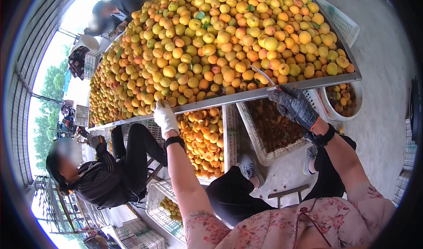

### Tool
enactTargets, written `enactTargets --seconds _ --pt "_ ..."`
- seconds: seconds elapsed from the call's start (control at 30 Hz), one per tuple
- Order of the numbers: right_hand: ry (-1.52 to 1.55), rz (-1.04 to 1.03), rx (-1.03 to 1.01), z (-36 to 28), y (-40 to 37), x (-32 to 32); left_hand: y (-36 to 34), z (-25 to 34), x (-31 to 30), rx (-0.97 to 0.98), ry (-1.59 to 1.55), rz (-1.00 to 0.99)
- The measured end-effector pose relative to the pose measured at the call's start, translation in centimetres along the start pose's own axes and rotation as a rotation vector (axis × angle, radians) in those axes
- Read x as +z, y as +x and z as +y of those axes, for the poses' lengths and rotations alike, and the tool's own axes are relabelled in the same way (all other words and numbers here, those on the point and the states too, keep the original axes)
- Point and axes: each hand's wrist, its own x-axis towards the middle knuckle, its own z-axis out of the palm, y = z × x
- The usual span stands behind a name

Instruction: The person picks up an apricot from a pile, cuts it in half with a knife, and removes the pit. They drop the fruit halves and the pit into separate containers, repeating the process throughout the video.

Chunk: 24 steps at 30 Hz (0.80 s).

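My left hand (165,118), in a white glove, reaches over the near metal rim of a table heaped with apricots (211,37). Its fingers are closed at the edge of the pile, on an apricot that they partly cover. My right hand (294,105), in a dark grey glove, is wrapped round a knife whose thin curved blade (263,74) points up and left over the fruit. The handle is mostly hidden in the glove. Below, between my arms, a white crate holds halved orange apricots (202,138).
A white crate (266,156) of brown scraps stands under the table rim. To its right is a white bucket (348,101) with fruit. A person (101,174) in black sits at left; another person (121,8) is at the far side. Another crate (154,205) stands lower left.
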Motion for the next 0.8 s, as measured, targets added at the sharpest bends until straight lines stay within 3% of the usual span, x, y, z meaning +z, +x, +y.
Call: enactTargets --seconds 0.07,0.13,0.17,0.27,0.33,0.4,0.43,0.5,0.57,0.67,0.73,0.8 --pt "0.002 0.004 0.006 -0.3 0.1 0.1 0.4 -0.6 -1.2 -0.261 -0.608 -0.292" --pt "0.004 0.005 0.008 -0.5 0.2 0.3 0.5 -1.2 -0.6 -0.204 -0.422 -0.249" --pt "0.008 0.002 0.015 -0.5 0.3 0.3 0.2 -1.3 0.0 -0.041 -0.420 -0.193" --pt "0.004 -0.020 0.027 -0.1 0.5 -0.1 -0.7 -0.3 0.7 0.459 0.229 0.180" --pt "-0.001 -0.032 0.024 0.4 0.6 -0.2 -1.1 2.1 -1.2 -0.145 -0.508 -0.253" --pt "-0.165 0.005 -0.243 0.9 0.5 0.1 -2.2 4.1 -1.2 -0.107 -1.118 -0.053" --pt "-0.162 0.017 -0.241 0.8 0.3 0.3 -2.9 4.8 -1.9 -0.128 -1.365 -0.109" --pt "0.070 -0.136 -0.217 0.4 -0.1 0.9 -6.8 9.9 -6.0 -0.083 -1.511 -0.310" --pt "0.011 -0.110 -0.256 0.1 -1.0 1.5 -9.5 12.5 -7.2 -0.015 -1.601 -0.451" --pt "0.045 -0.153 -0.252 0.2 -1.9 2.1 -13.8 15.6 -8.6 -0.079 -1.746 -0.578" --pt "-0.109 -0.135 -0.337 0.1 -2.7 2.5 -15.3 15.6 -8.3 -0.063 -1.834 -0.720" --pt "-0.167 -0.120 -0.341 -0.2 -3.6 2.9 -17.0 16.4 -8.6 -0.106 -1.780 -0.718"
